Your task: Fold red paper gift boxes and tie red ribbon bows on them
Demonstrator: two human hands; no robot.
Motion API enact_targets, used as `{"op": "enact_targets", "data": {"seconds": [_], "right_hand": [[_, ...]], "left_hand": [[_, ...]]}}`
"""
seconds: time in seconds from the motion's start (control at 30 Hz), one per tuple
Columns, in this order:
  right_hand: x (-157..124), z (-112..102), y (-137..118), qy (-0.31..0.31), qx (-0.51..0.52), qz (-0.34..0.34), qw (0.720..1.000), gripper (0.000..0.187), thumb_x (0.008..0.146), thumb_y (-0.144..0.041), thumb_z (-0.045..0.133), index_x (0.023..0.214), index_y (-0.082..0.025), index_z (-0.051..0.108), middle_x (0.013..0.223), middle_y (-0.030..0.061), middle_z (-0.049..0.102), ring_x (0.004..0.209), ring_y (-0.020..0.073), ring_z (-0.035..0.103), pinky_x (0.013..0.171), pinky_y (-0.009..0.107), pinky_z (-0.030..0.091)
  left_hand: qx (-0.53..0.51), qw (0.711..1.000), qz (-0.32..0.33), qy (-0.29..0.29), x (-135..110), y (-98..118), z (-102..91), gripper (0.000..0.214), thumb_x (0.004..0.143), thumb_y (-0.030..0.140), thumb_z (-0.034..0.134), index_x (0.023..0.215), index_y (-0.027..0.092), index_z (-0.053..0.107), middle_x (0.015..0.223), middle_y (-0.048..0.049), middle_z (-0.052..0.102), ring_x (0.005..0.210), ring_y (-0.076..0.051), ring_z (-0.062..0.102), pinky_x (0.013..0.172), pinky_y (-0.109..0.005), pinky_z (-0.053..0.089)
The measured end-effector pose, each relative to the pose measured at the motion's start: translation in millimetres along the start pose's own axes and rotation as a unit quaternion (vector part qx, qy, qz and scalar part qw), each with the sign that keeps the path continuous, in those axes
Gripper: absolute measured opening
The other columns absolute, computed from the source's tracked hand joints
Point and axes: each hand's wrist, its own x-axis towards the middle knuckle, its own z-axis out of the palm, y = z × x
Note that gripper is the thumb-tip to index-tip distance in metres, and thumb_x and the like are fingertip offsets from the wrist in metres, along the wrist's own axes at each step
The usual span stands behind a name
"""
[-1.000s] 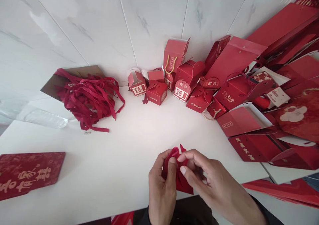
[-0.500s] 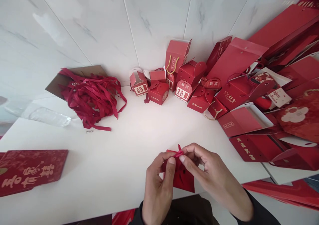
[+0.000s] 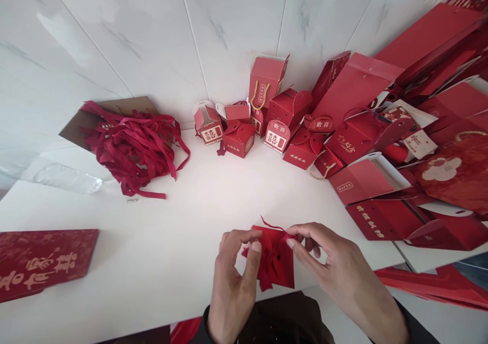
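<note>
A small red gift box [image 3: 288, 277] lies near the table's front edge, between my hands. Across its top runs a red ribbon [image 3: 271, 256], gathered in the middle, with one thin strand curling up beyond the box. My left hand [image 3: 234, 275] is at the left side of the box, thumb and forefinger closed on a part of the ribbon. At the right side, my right hand [image 3: 331, 260] pinches another part of the ribbon between thumb and forefinger. The fingers partly cover the box's edges.
A tipped cardboard box [image 3: 74, 130] spills a heap of red ribbons [image 3: 137, 148] at the back left. Several small red boxes [image 3: 239, 139] stand along the wall. Larger red boxes [image 3: 375, 219] crowd the right. A red printed packet [image 3: 49, 262] lies front left, a clear plastic piece [image 3: 68, 178] behind it.
My hands have moved apart from the middle of the box, the right one further right. The ribbon is spread sideways now, and more of the box top shows. The view has shifted slightly.
</note>
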Motion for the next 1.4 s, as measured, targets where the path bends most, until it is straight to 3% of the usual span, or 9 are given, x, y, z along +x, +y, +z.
{"op": "enact_targets", "data": {"seconds": [0.2,0.3,0.5,0.63,0.77,0.97,1.17,1.23,1.4], "right_hand": [[-21.2,-2.8,12.5,0.001,-0.094,-0.002,0.996,0.017,0.103,-0.042,0.053,0.094,-0.031,0.062,0.078,-0.0012,0.067,0.06,0.0186,0.062,0.053,0.03,0.049],[-26.3,-1.4,10.8,-0.023,-0.112,0.05,0.992,0.027,0.103,-0.049,0.049,0.086,-0.03,0.055,0.063,-0.0047,0.059,0.047,0.0171,0.054,0.046,0.03,0.043],[-21.4,1.0,7.9,-0.056,-0.039,0.075,0.995,0.033,0.104,-0.054,0.046,0.083,-0.028,0.049,0.056,-0.0084,0.051,0.043,0.0138,0.048,0.044,0.026,0.039],[-18.1,-2.1,2.1,-0.048,-0.033,0.1,0.993,0.031,0.102,-0.051,0.051,0.081,-0.028,0.052,0.058,-0.0077,0.051,0.047,0.0134,0.048,0.045,0.025,0.039],[-18.8,-3.4,-3.2,-0.056,-0.029,0.097,0.993,0.035,0.1,-0.051,0.054,0.076,-0.027,0.051,0.06,-0.0063,0.051,0.051,0.0135,0.049,0.045,0.024,0.037],[-15.7,0.0,0.5,-0.061,-0.007,0.086,0.994,0.033,0.102,-0.051,0.049,0.079,-0.027,0.05,0.058,-0.0068,0.052,0.048,0.013,0.049,0.043,0.024,0.034],[-2.0,-1.8,-6.1,-0.046,0.018,0.089,0.995,0.032,0.1,-0.053,0.053,0.081,-0.027,0.054,0.062,-0.0058,0.057,0.051,0.0133,0.053,0.044,0.024,0.037],[0.3,0.1,-11.1,-0.06,0.043,0.082,0.994,0.026,0.099,-0.048,0.055,0.084,-0.027,0.058,0.066,-0.0052,0.061,0.056,0.0135,0.057,0.049,0.023,0.043],[2.4,12.4,-21.5,-0.124,0.108,0.046,0.985,0.018,0.097,-0.036,0.056,0.111,-0.029,0.066,0.079,-0.0041,0.07,0.065,0.014,0.064,0.057,0.022,0.049]], "left_hand": [[0.029,0.982,-0.106,0.152,-13.0,-18.6,-13.1,0.035,0.095,0.057,0.055,0.098,0.024,0.066,0.092,-0.0057,0.067,0.083,-0.021,0.06,0.062,-0.028,0.047],[0.008,0.981,-0.176,0.078,-30.3,-20.5,-18.1,0.043,0.095,0.063,0.052,0.109,0.025,0.068,0.073,-0.0011,0.062,0.071,-0.02,0.057,0.061,-0.029,0.043],[0.048,0.986,-0.155,-0.029,-59.6,-28.9,-19.6,0.047,0.087,0.063,0.064,0.12,0.03,0.071,0.065,0.0026,0.057,0.063,-0.018,0.051,0.064,-0.028,0.042],[0.094,0.982,-0.161,-0.032,-59.0,-39.8,-21.9,0.035,0.091,0.056,0.058,0.089,0.026,0.075,0.056,0.0035,0.047,0.057,-0.015,0.046,0.055,-0.024,0.036],[0.087,0.982,-0.16,-0.044,-57.4,-41.2,-16.2,0.031,0.091,0.051,0.057,0.108,0.028,0.068,0.053,0.0079,0.047,0.047,-0.013,0.04,0.05,-0.024,0.032],[0.081,0.983,-0.166,-0.009,-61.7,-41.4,-13.3,0.024,0.094,0.045,0.052,0.087,0.026,0.066,0.051,0.0074,0.041,0.046,-0.012,0.04,0.049,-0.023,0.03],[0.071,0.988,-0.082,0.107,-45.0,-17.9,-20.2,0.014,0.094,0.038,0.059,0.097,0.028,0.068,0.088,-0.0021,0.075,0.069,-0.016,0.063,0.042,-0.02,0.036],[0.07,0.993,-0.021,0.096,-31.3,-7.6,-18.1,0.011,0.094,0.03,0.058,0.1,0.028,0.068,0.101,-0.0029,0.076,0.077,-0.016,0.067,0.044,-0.019,0.04],[0.071,0.992,0.096,0.041,-0.7,10.6,-6.7,0.017,0.092,0.015,0.056,0.095,0.026,0.068,0.08,0.0021,0.067,0.071,-0.013,0.06,0.067,-0.023,0.052]]}}
